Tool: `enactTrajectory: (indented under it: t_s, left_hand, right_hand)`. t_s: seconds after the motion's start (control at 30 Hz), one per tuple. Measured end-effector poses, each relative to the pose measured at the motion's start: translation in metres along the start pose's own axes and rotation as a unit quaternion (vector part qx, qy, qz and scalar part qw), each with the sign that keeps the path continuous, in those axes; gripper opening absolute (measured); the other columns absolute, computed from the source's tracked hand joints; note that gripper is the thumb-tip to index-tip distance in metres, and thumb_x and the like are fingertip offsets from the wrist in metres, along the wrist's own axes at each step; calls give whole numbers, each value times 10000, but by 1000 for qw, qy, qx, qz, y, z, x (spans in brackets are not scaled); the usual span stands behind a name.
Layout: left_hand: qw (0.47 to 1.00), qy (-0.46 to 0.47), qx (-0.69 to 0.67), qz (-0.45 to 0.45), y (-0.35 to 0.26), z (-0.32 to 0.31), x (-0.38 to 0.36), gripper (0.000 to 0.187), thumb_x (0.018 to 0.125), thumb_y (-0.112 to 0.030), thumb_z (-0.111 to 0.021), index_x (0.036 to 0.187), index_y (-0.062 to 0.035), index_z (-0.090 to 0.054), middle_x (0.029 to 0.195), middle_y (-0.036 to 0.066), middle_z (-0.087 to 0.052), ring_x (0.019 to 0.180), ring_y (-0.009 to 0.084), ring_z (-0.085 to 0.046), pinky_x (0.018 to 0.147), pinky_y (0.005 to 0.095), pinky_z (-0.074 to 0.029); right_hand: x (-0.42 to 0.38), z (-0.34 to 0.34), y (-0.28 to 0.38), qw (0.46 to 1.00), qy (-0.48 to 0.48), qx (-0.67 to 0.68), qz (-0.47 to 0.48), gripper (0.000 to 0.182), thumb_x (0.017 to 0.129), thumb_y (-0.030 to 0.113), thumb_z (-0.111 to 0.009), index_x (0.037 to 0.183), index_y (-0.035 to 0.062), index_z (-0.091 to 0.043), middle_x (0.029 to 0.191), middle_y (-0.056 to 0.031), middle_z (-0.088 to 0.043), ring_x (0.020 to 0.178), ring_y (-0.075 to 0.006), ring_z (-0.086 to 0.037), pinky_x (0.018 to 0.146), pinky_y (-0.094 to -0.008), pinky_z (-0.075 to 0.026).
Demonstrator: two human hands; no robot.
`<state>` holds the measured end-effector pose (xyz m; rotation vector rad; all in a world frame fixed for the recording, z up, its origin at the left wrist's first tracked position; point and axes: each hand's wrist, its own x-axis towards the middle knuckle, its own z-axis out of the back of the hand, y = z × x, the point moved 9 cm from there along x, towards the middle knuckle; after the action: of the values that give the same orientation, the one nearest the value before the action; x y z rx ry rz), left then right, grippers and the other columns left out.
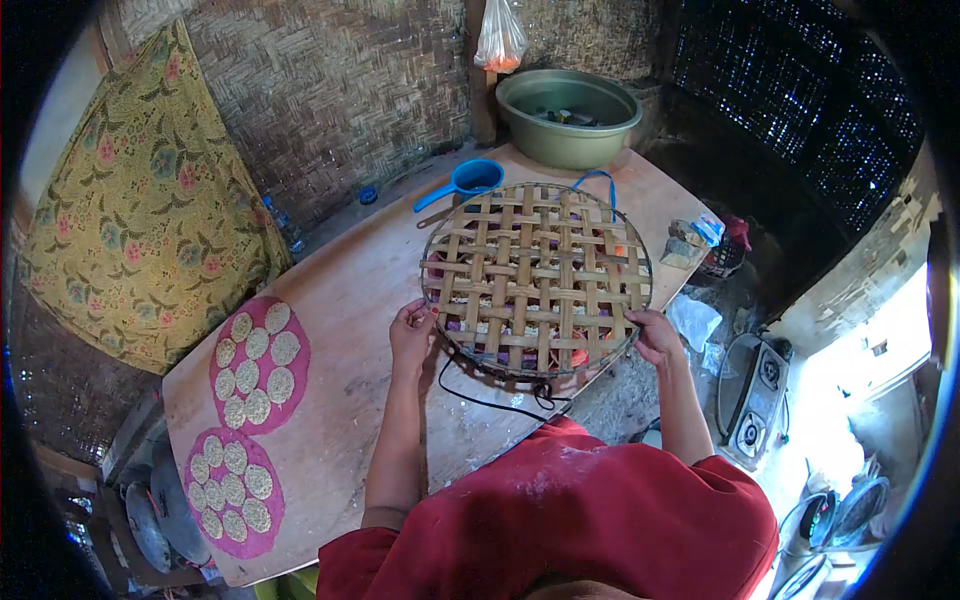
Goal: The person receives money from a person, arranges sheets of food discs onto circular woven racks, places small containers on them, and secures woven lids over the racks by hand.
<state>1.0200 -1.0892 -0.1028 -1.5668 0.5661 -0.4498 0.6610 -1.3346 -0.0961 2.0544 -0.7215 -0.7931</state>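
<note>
A round woven bamboo tray [540, 285] with wide gaps in its weave is held over the wooden table. My left hand [412, 328] pinches its rim at the lower left, fingers closed. On the opposite side my right hand [655, 336] grips the rim, with the thumb at the edge. Whitish, purple and orange things show through the gaps and are partly hidden by the strips. A black cord [490, 402] lies just below the near rim. Left of my left hand are two pink round sheets, an upper sheet [296, 372] and a lower sheet [268, 518], bearing several pale speckled discs.
Behind the tray are a blue dipper [477, 178] and a large green basin [570, 120] on the table [350, 300]. A plastic bag [500, 40] hangs above. Small packets [695, 238] sit at the right edge. A gas stove [755, 400] stands lower right; patterned cloth [150, 210] hangs left.
</note>
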Motion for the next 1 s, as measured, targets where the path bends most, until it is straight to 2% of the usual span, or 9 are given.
enactTrajectory:
  t_s: [0.23,0.43,0.53,0.63,0.83,0.87,0.93,1.0]
  left_hand:
    - [1000,-5,2,14,16,3,1,386,826,-79,-645,1173,15,-504,838,7,-586,716,80,-560,522,214,-445]
    - [1000,2,-10,-21,18,1,7,387,817,-88,-658,1162,16,-516,842,9,-591,693,70,-550,517,208,-434]
    - [1000,-7,-24,-8,13,1,2,382,813,-87,-663,1155,14,-527,823,1,-582,680,65,-538,541,199,-431]
    - [999,-11,-25,24,10,0,-2,381,810,-86,-666,1154,11,-534,816,-3,-577,672,64,-529,552,192,-423]
    - [1000,-14,-7,10,7,2,-4,383,813,-102,-668,1157,9,-541,827,-1,-582,649,63,-514,530,189,-399]
    - [1000,-15,-6,13,7,2,-4,384,814,-102,-667,1159,10,-541,835,0,-582,664,63,-515,546,188,-403]
    - [1000,-15,-5,16,6,1,-5,385,815,-102,-666,1161,10,-540,842,2,-582,678,64,-517,563,188,-407]
    - [1000,-15,-15,16,7,2,-5,384,820,-107,-665,1163,10,-539,880,15,-594,730,74,-541,601,196,-429]
  right_hand:
    - [4,6,0,999,40,23,-1,389,821,-18,-533,1200,-83,-470,1131,-177,-579,1014,-254,-594,906,-360,-490]
    - [6,12,-4,999,38,36,-5,403,823,-32,-539,1218,-61,-466,1145,-165,-576,1021,-244,-591,897,-345,-495]
    - [-5,-1,7,999,35,11,-3,407,821,-36,-544,1220,-61,-465,1149,-159,-576,1020,-238,-592,892,-340,-499]
    - [-22,-17,18,996,-4,-78,-45,426,806,-44,-555,1222,-63,-462,1158,-154,-574,1016,-230,-594,888,-330,-500]
    - [-16,-10,17,995,-20,-96,9,402,779,-54,-563,1177,-45,-512,1097,-143,-608,968,-221,-618,830,-324,-524]
    - [-14,-9,15,996,-36,-82,12,380,800,5,-575,1171,-45,-511,991,-126,-631,655,-147,-533,539,-258,-398]
    - [-15,-4,21,996,-53,-67,15,368,821,64,-587,1165,-45,-511,885,-110,-654,343,-73,-448,247,-192,-273]
    - [-28,-9,29,970,10,-238,-49,363,858,125,-584,1176,-33,-511,946,-111,-642,521,-101,-574,362,-202,-413]
